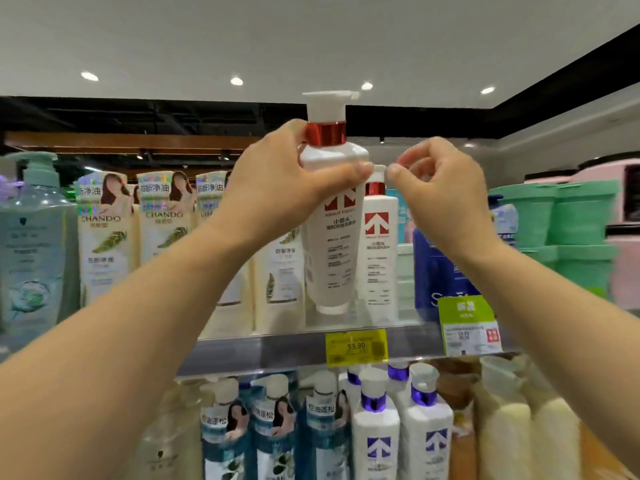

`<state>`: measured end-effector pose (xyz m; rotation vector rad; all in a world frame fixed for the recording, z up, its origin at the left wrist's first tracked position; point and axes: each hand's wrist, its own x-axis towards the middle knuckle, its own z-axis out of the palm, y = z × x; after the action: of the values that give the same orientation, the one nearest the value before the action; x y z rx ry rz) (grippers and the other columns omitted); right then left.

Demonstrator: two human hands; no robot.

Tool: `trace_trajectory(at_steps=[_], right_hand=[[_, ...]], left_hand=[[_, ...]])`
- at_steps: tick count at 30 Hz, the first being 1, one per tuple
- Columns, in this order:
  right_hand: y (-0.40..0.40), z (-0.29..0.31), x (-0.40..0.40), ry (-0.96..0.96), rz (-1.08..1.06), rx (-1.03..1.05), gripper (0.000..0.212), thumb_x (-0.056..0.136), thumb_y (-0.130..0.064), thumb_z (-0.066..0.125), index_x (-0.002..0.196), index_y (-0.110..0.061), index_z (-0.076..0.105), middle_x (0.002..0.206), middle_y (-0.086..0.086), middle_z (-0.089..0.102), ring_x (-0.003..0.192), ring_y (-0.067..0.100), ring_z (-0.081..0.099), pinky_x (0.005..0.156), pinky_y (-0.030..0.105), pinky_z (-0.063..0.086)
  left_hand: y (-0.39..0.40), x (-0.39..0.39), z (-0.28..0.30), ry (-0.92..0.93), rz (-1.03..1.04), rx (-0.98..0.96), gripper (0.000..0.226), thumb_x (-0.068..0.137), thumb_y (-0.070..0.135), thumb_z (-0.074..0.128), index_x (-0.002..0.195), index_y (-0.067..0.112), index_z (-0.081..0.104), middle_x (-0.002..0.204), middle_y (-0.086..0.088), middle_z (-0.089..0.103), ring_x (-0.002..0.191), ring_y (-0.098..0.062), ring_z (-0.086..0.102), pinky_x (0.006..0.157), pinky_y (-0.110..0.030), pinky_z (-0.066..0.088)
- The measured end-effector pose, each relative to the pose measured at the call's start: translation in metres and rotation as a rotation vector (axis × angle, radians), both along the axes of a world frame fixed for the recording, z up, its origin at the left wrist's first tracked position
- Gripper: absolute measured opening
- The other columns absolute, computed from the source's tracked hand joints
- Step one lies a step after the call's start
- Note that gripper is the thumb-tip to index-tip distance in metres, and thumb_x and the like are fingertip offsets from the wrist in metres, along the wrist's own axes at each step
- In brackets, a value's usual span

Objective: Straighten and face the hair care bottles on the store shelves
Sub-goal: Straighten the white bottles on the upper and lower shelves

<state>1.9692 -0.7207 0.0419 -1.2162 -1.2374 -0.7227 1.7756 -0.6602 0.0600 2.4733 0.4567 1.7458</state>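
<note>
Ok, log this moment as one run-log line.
left hand: gripping white red-collared bottle, raised above top shelf | right hand: beside bottle, empty | second matching bottle: standing behind

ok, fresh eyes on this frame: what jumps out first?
The white bottle with the red metallic collar, centre frame, held by the left hand at its shoulder and tilted above the upper shelf. The right hand hovers just beside it, fingers curled, holding nothing. Next comes the yellow price tag on the shelf edge below.
</note>
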Motion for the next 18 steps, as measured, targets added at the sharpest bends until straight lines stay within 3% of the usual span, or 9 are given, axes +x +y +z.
trace_trajectory(at_steps=[3,5,7,9,11,14,18], right_hand=[[0.008,-0.008,0.014,-0.064,-0.057,-0.133,0.046,0.093,-0.045,0.066,0.129,-0.018,0.057,0.118,-0.001,0.061,0.1,0.008,0.052,0.073,0.017,0.041],[0.015,-0.009,0.018,-0.066,-0.041,-0.244,0.054,0.091,-0.047,0.067,0.136,-0.018,0.054,0.13,0.003,0.059,0.104,0.01,0.055,0.081,0.026,0.049],[0.022,-0.009,0.021,-0.059,-0.001,-0.341,0.054,0.092,-0.048,0.066,0.136,-0.019,0.054,0.126,0.003,0.062,0.092,0.016,0.067,0.075,0.036,0.06],[0.028,-0.009,0.024,-0.039,0.052,-0.384,0.053,0.092,-0.049,0.066,0.135,-0.021,0.055,0.114,-0.003,0.063,0.072,0.01,0.069,0.053,0.023,0.058],[0.031,-0.008,0.029,-0.024,0.09,-0.372,0.05,0.092,-0.044,0.069,0.133,-0.02,0.056,0.1,-0.01,0.061,0.061,0.004,0.066,0.04,0.014,0.049],[0.033,-0.005,0.035,-0.01,0.12,-0.371,0.051,0.089,-0.039,0.073,0.131,-0.018,0.054,0.087,-0.019,0.051,0.056,0.002,0.064,0.038,0.012,0.046],[0.034,-0.003,0.043,0.026,0.207,-0.391,0.061,0.088,-0.034,0.077,0.139,-0.02,0.047,0.106,-0.008,0.056,0.048,0.003,0.067,0.038,0.015,0.047]], left_hand=[[0.012,0.015,-0.005,0.053,0.146,0.025,0.064,0.071,0.075,0.063,0.118,0.033,0.05,0.105,0.015,0.063,0.092,-0.007,0.062,0.076,-0.037,0.058],[0.018,0.02,-0.01,0.082,0.218,0.037,0.067,0.071,0.077,0.06,0.119,0.033,0.047,0.107,0.013,0.062,0.093,-0.012,0.062,0.075,-0.04,0.057],[0.024,0.022,-0.013,0.104,0.255,0.039,0.068,0.071,0.079,0.058,0.118,0.031,0.047,0.106,0.012,0.062,0.091,-0.012,0.061,0.07,-0.037,0.055],[0.028,0.024,-0.017,0.131,0.299,0.054,0.064,0.07,0.081,0.056,0.111,0.033,0.048,0.096,0.016,0.06,0.082,-0.006,0.057,0.061,-0.028,0.047],[0.03,0.026,-0.02,0.166,0.348,0.049,0.06,0.067,0.083,0.056,0.101,0.034,0.05,0.088,0.018,0.058,0.077,-0.001,0.055,0.057,-0.026,0.045],[0.032,0.029,-0.022,0.198,0.376,0.036,0.053,0.067,0.08,0.061,0.091,0.034,0.055,0.086,0.013,0.061,0.074,-0.006,0.06,0.057,-0.03,0.052],[0.029,0.033,-0.02,0.207,0.363,0.044,0.052,0.061,0.082,0.06,0.079,0.032,0.058,0.081,0.008,0.064,0.068,-0.01,0.064,0.054,-0.035,0.057]])
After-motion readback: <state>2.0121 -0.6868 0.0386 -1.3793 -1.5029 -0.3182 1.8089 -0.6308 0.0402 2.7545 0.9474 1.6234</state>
